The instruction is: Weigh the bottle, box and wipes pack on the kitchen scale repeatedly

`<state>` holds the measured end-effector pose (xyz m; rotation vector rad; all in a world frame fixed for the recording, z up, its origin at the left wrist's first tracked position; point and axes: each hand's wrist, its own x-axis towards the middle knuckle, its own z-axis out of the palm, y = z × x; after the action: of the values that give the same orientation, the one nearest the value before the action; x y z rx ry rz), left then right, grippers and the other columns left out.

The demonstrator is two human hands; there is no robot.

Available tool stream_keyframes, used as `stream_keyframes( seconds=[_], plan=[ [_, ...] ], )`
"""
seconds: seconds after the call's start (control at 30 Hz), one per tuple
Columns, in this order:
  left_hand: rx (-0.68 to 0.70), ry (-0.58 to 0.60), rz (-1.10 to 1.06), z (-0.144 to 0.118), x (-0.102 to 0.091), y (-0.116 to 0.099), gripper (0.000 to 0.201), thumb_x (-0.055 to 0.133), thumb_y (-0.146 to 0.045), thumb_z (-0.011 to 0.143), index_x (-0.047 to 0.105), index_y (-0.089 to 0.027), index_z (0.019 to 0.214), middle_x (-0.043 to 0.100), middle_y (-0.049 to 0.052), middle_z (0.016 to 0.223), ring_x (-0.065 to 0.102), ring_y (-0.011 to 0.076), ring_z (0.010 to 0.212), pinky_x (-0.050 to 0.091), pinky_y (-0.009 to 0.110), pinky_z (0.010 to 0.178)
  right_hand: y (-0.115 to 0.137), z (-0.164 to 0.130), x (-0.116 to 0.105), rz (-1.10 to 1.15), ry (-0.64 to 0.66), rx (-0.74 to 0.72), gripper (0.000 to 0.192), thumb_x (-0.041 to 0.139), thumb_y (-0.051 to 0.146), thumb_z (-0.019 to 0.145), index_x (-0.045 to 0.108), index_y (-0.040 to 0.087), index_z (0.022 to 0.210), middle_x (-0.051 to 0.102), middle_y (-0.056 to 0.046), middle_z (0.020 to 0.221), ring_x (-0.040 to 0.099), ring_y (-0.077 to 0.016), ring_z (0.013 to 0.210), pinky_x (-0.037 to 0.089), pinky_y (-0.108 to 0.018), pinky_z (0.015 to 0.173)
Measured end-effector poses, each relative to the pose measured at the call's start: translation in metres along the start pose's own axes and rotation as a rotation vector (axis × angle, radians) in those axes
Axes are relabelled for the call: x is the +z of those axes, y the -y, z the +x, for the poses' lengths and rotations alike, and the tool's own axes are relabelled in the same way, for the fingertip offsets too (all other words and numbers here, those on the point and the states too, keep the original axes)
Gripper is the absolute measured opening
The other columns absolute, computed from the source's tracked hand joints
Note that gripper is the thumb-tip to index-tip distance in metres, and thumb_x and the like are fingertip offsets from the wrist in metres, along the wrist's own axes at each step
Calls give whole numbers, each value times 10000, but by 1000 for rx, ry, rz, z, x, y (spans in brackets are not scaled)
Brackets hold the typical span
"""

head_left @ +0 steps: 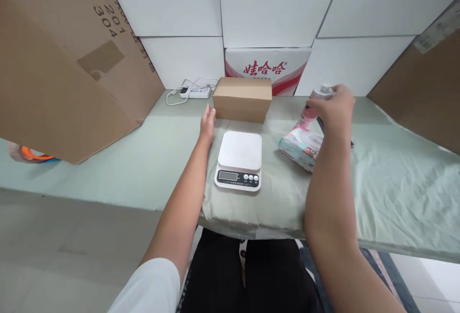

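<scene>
a pale green cloth covers the desk (108,169), which stands against a wall of white blocks. at far left one big cardboard sheet (61,59) leans over the desk edge, with something orange and blue poking out beneath it. further in, at the back, lies one white power strip (196,92) with its cable. the left hand (207,123) rests flat and open on the cloth, holding nothing, its fingertips just beside the left end of one small brown carton (242,98), which is shut. behind the carton stands one red-and-white printed box (268,68). in front of the carton sits one white kitchen scale (239,159), its platform bare, so nothing is being weighed. right of the scale lies one soft pastel packet (300,145) on the cloth. the right hand (334,107) is closed around the top of one pink bottle with a white cap (312,107), just above that packet; whether the bottle touches the desk cannot be told. one more cardboard sheet (424,78) leans at far right.
</scene>
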<state>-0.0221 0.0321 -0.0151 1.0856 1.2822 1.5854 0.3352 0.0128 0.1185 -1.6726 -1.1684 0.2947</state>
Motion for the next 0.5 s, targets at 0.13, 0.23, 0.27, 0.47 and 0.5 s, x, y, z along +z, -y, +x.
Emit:
stream_keyframes(
  seconds=[0.13, 0.23, 0.27, 0.47, 0.5],
  plan=[
    [-6, 8, -3, 2, 1, 0, 831, 550, -529, 1031, 267, -146, 1712, 215, 115, 1809, 228, 252, 1677, 264, 359, 1352, 44, -21, -22, 106, -81, -404, 297, 803, 228, 737, 615, 275, 961, 745, -83, 1034, 707, -334, 1036, 579, -543, 964],
    [-14, 8, -4, 3, 2, 1, 773, 520, -479, 1056, 271, -153, 1712, 231, 108, 1807, 246, 246, 1673, 266, 367, 1352, 76, -46, -22, 242, 25, -639, 284, 766, 283, 828, 649, 342, 1079, 741, -20, 1126, 714, -307, 1111, 638, -488, 922],
    [-15, 12, -5, 3, 2, 1, 756, 515, -472, 1061, 278, -164, 1711, 244, 99, 1805, 248, 242, 1672, 263, 368, 1353, 83, -56, -16, 283, 91, -655, 292, 770, 316, 842, 650, 369, 1102, 739, -2, 1131, 715, -302, 1117, 653, -479, 908],
    [4, 12, 0, 1, 0, -1, 718, 520, -472, 1069, 304, -224, 1707, 272, 54, 1803, 252, 244, 1674, 266, 381, 1358, 90, -108, 45, 513, 544, -590, 434, 829, 448, 817, 641, 301, 1180, 725, -37, 1169, 688, -272, 1148, 650, -434, 929],
    [8, 12, 1, 1, 0, -1, 714, 524, -476, 1070, 311, -231, 1705, 281, 50, 1801, 255, 250, 1674, 266, 386, 1359, 90, -113, 51, 510, 600, -583, 440, 830, 438, 817, 641, 294, 1188, 716, -39, 1187, 673, -274, 1179, 648, -427, 929]
  ],
)
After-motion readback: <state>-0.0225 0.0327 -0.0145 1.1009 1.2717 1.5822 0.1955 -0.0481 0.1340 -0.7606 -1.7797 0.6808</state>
